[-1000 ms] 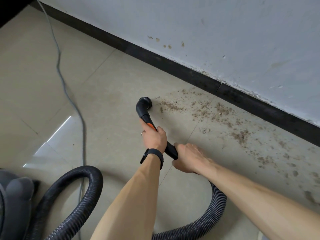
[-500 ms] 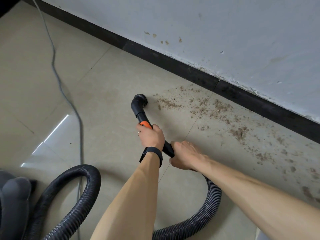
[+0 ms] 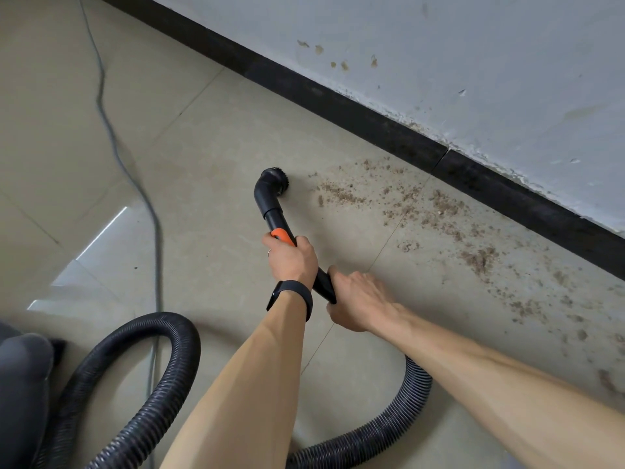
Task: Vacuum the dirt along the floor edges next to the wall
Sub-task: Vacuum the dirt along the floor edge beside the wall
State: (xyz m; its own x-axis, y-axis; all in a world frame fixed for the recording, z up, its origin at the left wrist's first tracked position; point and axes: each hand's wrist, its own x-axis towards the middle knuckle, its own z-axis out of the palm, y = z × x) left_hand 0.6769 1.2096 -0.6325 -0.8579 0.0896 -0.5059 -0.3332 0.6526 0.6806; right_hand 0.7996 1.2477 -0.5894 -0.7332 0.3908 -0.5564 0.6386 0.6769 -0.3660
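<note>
Head view, single frame. I am logging the left hand (image 3: 292, 257), black wristband (image 3: 291, 294) at its wrist, wrapping round the black rigid plastic wand with an orange collar (image 3: 275, 218) just below that collar. The right hand (image 3: 358, 299) is clenching the same wand lower down, near where it joins the black ribbed flexible hose (image 3: 152, 394).

The black round brush nozzle (image 3: 272, 184) is sitting low on the beige glossy tile floor (image 3: 203, 147), just left of the brown crumbly dirt scatter (image 3: 439, 204) and apart from the black skirting strip (image 3: 372, 130) under the pale grey painted wall (image 3: 473, 62).

Progress, my judgement: the tiles left of the nozzle are looking free of crumbs, so that stretch is reading as done. The whole band of dirt to the right, running along the skirting towards the frame edge, is remaining; I am rating the job as early.

Not resolving: whether the bristles are actually touching the tile; the right hand's fingertips, tucked under the wand; how far the dirt is continuing past the right edge. The dark grey vacuum body (image 3: 20, 384) is being cut off at lower left, and the thin grey power cable (image 3: 111, 137) is running out of the top.
</note>
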